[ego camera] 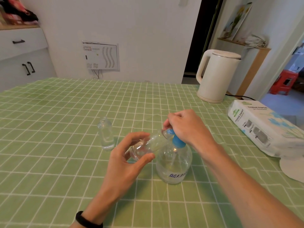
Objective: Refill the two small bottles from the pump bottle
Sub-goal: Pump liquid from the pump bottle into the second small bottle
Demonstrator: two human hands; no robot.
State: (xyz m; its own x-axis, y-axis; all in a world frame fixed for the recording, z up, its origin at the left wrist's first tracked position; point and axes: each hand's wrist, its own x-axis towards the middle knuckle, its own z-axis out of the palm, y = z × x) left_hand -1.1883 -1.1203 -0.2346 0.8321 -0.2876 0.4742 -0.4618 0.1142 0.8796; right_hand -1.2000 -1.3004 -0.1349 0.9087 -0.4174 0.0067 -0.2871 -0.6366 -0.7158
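Just left of the left hand's fingertips, a small clear bottle [106, 135] stands upright and uncapped on the green checked tablecloth [49, 145], with what looks like a little liquid at its bottom; neither hand touches it. The left hand [130, 155] curls thumb and fingers round the base end of the second small bottle [148, 144], held off the cloth and tipped nearly flat. Its long axis runs from that palm up and rightward, so the open mouth meets the spout under the right hand. The right hand [185, 127] sits on the blue pump head [176, 141], fingers bent over it and gripping. The pump bottle [174, 165] stands directly beneath that hand. I'd say the next press depends on mouth and spout being lined up. Beyond the right hand sit a white kettle [217, 74] and a tissue pack [263, 127].
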